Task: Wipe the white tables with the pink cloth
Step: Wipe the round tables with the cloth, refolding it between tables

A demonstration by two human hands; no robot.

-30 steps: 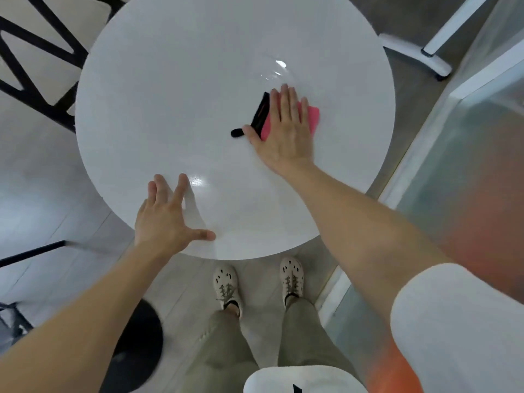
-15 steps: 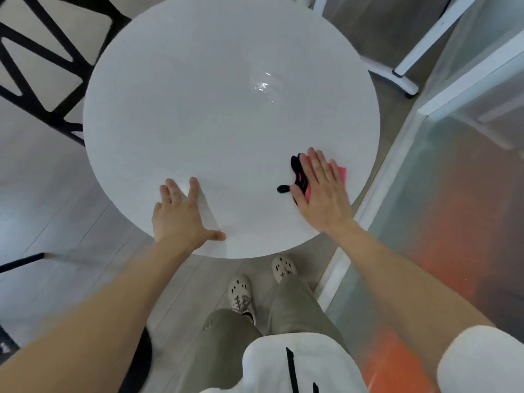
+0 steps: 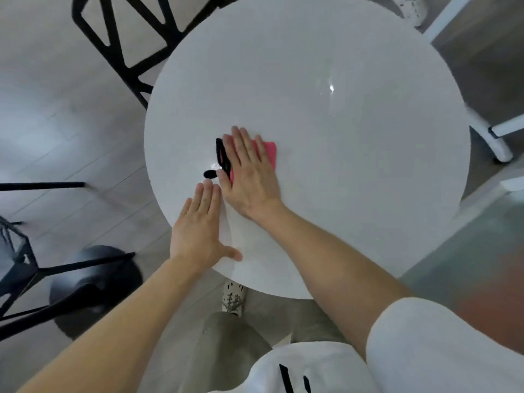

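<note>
A round white table (image 3: pixel 354 80) fills the upper middle of the head view. The pink cloth (image 3: pixel 270 152), with a black strap along its left edge, lies flat on the table's left part. My right hand (image 3: pixel 248 173) presses on the cloth with straight fingers and covers most of it. My left hand (image 3: pixel 198 225) rests flat on the table's near left edge, fingers straight, its fingertips just short of my right hand.
A black metal chair frame (image 3: pixel 122 43) stands behind the table's left side. A black round stool base (image 3: pixel 93 282) and thin black legs sit on the floor at the lower left. A white stand foot (image 3: pixel 493 137) is at the right. My shoe (image 3: pixel 233 299) shows under the table's edge.
My right hand has slid the cloth from the table's near right edge leftward to its left part, close to my left hand. The view has shifted to the left.
</note>
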